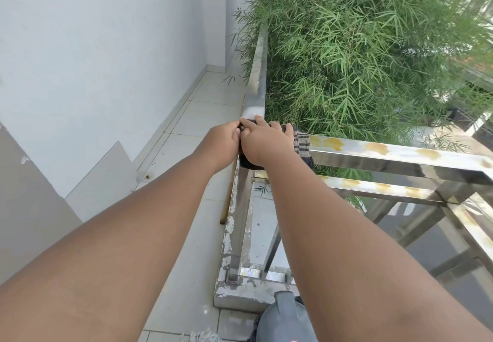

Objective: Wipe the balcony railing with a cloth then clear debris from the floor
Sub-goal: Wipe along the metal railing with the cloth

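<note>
A steel balcony railing [258, 74] runs away from me and turns at a corner into a second rail [400, 154] with yellow-brown stains. A dark striped cloth [301, 144] is draped over that corner. My right hand [266, 141] presses flat on top of the cloth. My left hand [224, 141] grips the cloth's left edge at the side of the rail. Much of the cloth is hidden under both hands.
White floor tiles [210, 117] lie between the white wall [93, 74] and the railing. A wooden stick [229, 194] leans by the post. A grey dustpan [285, 320] sits at the bottom. Bamboo foliage [373, 48] crowds the rail; leaves lie on the floor.
</note>
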